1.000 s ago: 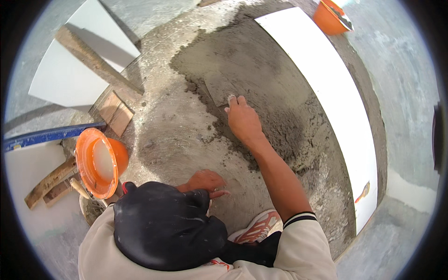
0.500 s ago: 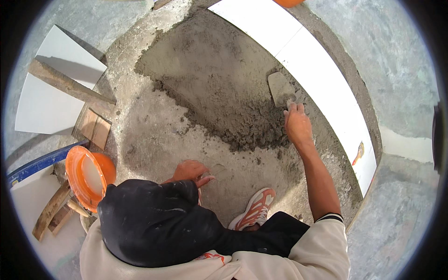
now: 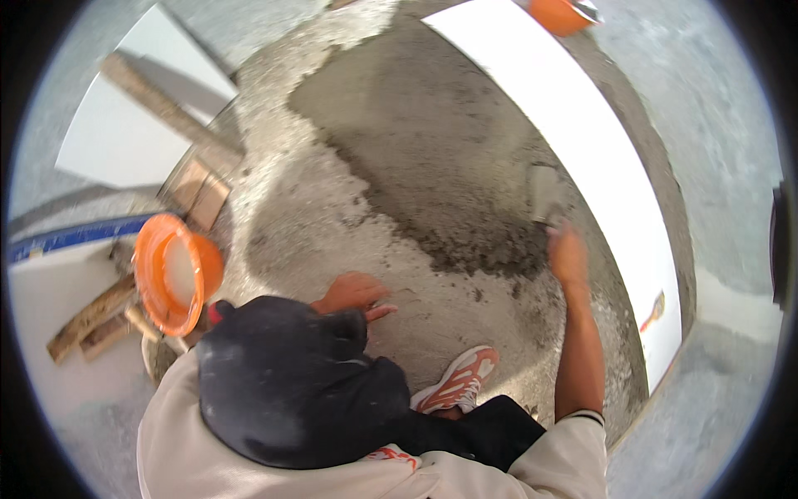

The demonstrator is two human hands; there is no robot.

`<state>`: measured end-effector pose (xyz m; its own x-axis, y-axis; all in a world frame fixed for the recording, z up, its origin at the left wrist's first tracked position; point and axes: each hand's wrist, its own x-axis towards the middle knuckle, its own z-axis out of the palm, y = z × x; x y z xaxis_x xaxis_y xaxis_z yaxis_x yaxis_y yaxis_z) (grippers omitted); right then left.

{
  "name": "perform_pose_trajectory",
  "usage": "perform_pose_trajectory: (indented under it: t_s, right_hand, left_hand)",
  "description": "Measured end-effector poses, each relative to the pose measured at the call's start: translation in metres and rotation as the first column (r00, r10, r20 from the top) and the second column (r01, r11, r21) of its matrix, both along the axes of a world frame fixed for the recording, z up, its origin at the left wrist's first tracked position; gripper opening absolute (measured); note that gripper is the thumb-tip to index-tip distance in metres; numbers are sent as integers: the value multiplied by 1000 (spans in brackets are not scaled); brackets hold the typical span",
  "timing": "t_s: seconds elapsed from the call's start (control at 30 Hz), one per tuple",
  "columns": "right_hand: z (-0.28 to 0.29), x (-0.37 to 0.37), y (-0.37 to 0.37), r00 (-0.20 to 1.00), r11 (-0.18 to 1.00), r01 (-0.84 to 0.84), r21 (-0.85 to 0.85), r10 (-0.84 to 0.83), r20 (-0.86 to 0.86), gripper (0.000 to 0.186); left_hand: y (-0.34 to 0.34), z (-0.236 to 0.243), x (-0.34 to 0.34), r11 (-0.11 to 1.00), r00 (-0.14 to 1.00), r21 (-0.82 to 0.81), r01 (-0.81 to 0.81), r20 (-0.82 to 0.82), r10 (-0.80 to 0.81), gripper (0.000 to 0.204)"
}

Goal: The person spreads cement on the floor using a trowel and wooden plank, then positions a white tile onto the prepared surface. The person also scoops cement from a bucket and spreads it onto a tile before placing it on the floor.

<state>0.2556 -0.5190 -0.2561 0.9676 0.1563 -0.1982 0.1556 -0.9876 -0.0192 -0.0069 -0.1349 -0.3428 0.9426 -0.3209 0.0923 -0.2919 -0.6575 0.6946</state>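
Observation:
My right hand [image 3: 568,256] is closed round the handle of a trowel [image 3: 546,188], somewhat smeared by motion. The flat blade lies on a bed of grey mortar [image 3: 424,125], close to the inner edge of a curved strip of white tile [image 3: 573,116]. Loose, crumbly mortar [image 3: 499,246] is heaped just left of my right hand. Over the bare concrete by my knee, my left hand [image 3: 353,293] hangs with thumb and fingers apart. No held object can be made out in it.
To the left stands an orange bucket [image 3: 204,270] with whitish liquid inside. Around it lie a blue bar [image 3: 91,235], wood offcuts [image 3: 96,320] and white tiles [image 3: 125,137] under a wooden batten [image 3: 162,104]. Another orange container [image 3: 559,15] sits beyond the tile strip.
The view has shifted, so most surroundings appear further right, and more of the far orange container shows. The trowel stays in my right hand beside the tile strip, now blurred.

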Motion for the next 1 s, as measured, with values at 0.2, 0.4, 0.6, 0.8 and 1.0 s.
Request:
perform_pose_trajectory:
  t_s: [0.2,0.4,0.6,0.8,1.0]
  right_hand:
    - [-66,-48,-130,893,906,337,254,-393,217,64]
    - [-98,-101,-169,787,783,616,92,-617,-15,71]
    - [-117,-110,-184,864,861,497,103,-502,29,71]
    - [-82,-105,-114,878,858,375,350,-450,162,57]
    - [1,-76,12,990,943,-36,330,80,-120,43]
  left_hand:
    - [-4,-2,-1,999,995,-35,-38,87,41,31]
    - [-3,-8,-4,999,995,33,-13,96,10,28]
    - [-5,-8,1,1000,996,-15,-2,95,4,27]
    - [-5,-11,0,1000,997,3,-4,71,3,27]
    - [-9,-12,3,1000,999,13,12,47,-13,28]
